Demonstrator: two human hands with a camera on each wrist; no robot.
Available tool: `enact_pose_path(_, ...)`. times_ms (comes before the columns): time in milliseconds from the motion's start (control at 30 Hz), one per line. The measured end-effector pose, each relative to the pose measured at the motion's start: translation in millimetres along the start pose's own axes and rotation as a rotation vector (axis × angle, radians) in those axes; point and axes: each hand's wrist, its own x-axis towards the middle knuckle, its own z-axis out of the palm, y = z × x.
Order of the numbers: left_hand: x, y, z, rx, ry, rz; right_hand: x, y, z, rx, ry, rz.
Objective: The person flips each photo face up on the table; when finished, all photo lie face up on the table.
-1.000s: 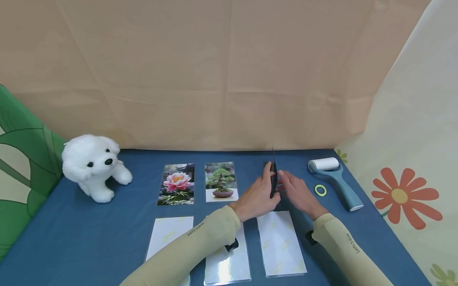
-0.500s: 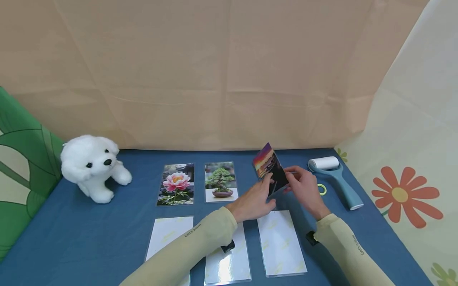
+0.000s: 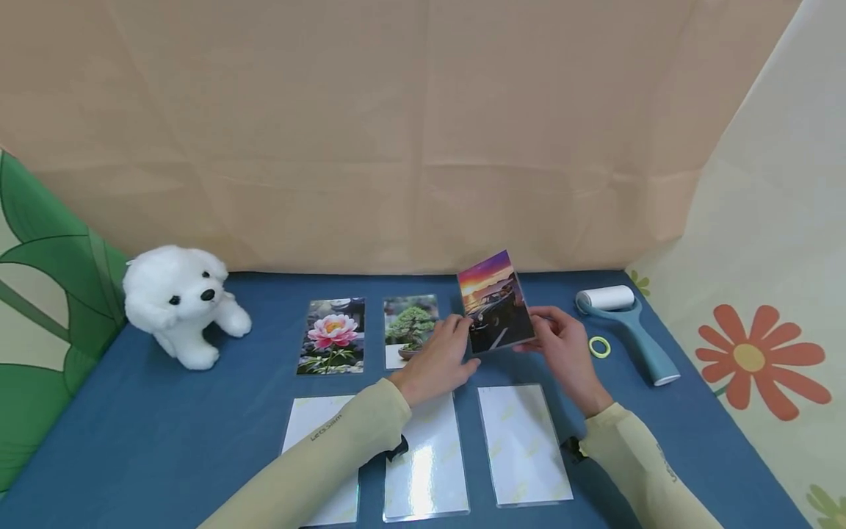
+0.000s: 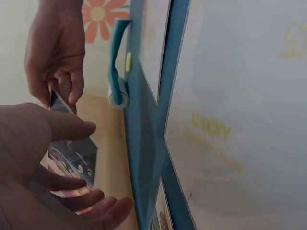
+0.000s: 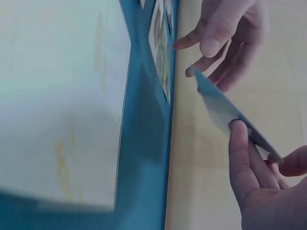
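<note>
My right hand pinches a photo of a dark car under a sunset sky by its lower right corner, raised and tilted above the blue cloth. Close to the photo's left edge is my left hand; the right wrist view shows this left hand with fingers spread loosely and no grip on the card. Whether a fingertip touches it, I cannot tell. A peony photo and a bonsai photo, partly covered by my left hand, lie on the cloth.
White sheets in clear sleeves lie in front: one at left, one in the middle, one at right. A lint roller and a yellow-green ring lie right. A white plush dog sits left.
The photo, edge-on at first, has been turned so its picture faces me. My left hand has drawn back left from it; my right hand now pinches its lower right corner.
</note>
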Motion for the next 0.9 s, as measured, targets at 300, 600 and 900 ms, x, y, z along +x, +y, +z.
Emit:
enact_pose_path(300, -8.8, -6.5, -11.7, -0.100, 0.001, -0.176, -2.8, -0.6, 14.6, 0.081, -0.016, -0.068)
enact_pose_path(600, -8.2, -10.0, -9.4, -0.123, 0.063, -0.186, -6.2, 12.5, 22.7, -0.302, 0.023, -0.253)
enact_pose_path(900, -6.7, -6.5, -6.2, -0.089, 0.119, -0.165, -7.3, 17.0, 24.7, -0.510, 0.031, -0.298)
